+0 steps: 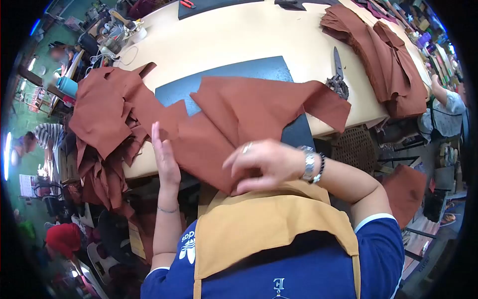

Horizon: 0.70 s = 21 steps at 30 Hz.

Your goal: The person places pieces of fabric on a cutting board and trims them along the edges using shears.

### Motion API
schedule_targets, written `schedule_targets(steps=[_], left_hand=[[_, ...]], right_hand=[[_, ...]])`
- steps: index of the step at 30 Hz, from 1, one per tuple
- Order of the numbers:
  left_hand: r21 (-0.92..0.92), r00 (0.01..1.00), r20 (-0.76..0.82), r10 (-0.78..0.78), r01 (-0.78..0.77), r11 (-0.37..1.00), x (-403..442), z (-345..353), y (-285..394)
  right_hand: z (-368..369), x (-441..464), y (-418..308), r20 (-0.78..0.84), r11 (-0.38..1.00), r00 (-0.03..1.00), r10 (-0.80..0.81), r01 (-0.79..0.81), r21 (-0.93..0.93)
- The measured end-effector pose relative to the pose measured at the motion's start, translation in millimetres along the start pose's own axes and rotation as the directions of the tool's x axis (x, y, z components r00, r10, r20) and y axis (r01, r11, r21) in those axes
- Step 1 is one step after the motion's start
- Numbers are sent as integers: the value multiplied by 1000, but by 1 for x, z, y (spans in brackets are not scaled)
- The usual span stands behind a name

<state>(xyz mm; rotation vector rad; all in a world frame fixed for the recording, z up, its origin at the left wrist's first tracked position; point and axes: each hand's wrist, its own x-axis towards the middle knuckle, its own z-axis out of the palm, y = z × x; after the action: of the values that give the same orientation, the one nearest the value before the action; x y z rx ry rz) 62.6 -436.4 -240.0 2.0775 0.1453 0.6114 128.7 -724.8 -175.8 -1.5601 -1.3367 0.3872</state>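
Observation:
A large piece of reddish-brown fabric (249, 107) lies in front of me, its lower corner hanging over the table's near edge toward my apron. My left hand (167, 157) is upright at the fabric's left side, fingers stretched out, with nothing visible in it. Over the lower right part of the piece is my right hand (269, 162), slightly blurred. Its fingers are loosely bent and the thumb is apart from them. I cannot tell whether its fingertips touch the fabric. Under the fabric lies a dark blue-grey board (271, 68).
A heap of brown fabric pieces (102, 109) droops over the table's left edge. Dark-handled scissors (338, 74) lie right of the board, near stacked brown fabric (378, 60). Tools and containers (119, 35) stand at the far left. A person (445, 112) is at the right.

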Motion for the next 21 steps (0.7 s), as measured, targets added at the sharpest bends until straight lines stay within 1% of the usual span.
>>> schedule_targets(steps=[1, 2, 3, 4, 5, 6, 7, 9, 10, 12, 13, 14, 15, 16, 17, 18, 19, 21], left_hand=[[202, 998, 50, 47, -56, 978, 7, -2, 4], [389, 988, 56, 146, -156, 908, 16, -1, 8], [470, 978, 138, 159, -206, 858, 25, 1, 17], [541, 962, 218, 165, -260, 800, 34, 3, 29], [603, 941, 294, 166, -317, 732, 42, 7, 37], [563, 902, 366, 228, -409, 718, 50, 12, 41], [509, 872, 432, 229, -445, 737, 52, 17, 42], [400, 798, 552, 240, -506, 764, 55, 27, 45], [424, 784, 586, 205, -512, 747, 51, 28, 49], [392, 748, 645, 159, -502, 771, 41, 25, 50], [385, 726, 675, 129, -496, 778, 37, 24, 47], [427, 702, 710, 56, -491, 759, 35, 24, 46], [472, 719, 694, 20, -476, 742, 39, 25, 43], [517, 740, 672, -16, -453, 726, 42, 26, 39], [562, 766, 641, -55, -420, 712, 47, 27, 36], [607, 789, 597, -143, -328, 724, 60, 28, 33], [644, 815, 545, -195, -257, 721, 74, 30, 26], [700, 860, 460, -221, -197, 687, 96, 30, 11]], right_hand=[[-15, 1, 3, -105, 987, 993, -56, 39, -158], [-30, 1, 6, -179, 951, 983, 38, -91, -295], [-42, -4, 24, -334, 867, 942, 20, -183, -463], [-57, -7, 33, -485, 844, 865, 129, -352, -404], [-75, -14, 49, -550, 756, 775, 311, -553, -350], [-90, -21, 65, -587, 626, 765, 265, -599, -498], [-99, -25, 73, -588, 577, 739, 328, -650, -494], [-103, -28, 78, -535, 474, 766, 356, -641, -604], [-107, -24, 78, -461, 481, 754, 468, -654, -583], [-119, -12, 76, -295, 487, 690, 661, -694, -531], [-127, -3, 72, -229, 461, 686, 691, -662, -591], [-138, 9, 66, -164, 438, 671, 723, -629, -642], [-148, 20, 66, -99, 416, 647, 756, -591, -692], [-159, 34, 74, -354, 367, 722, 595, -635, -679], [-173, 48, 82, -566, 328, 734, 376, -677, -659], [-189, 60, 85, -650, 414, 757, 71, -615, -671], [-197, 74, 81, -681, 483, 693, -239, -523, -702], [-189, 86, 67, -671, 637, 675, -307, -378, -672]])
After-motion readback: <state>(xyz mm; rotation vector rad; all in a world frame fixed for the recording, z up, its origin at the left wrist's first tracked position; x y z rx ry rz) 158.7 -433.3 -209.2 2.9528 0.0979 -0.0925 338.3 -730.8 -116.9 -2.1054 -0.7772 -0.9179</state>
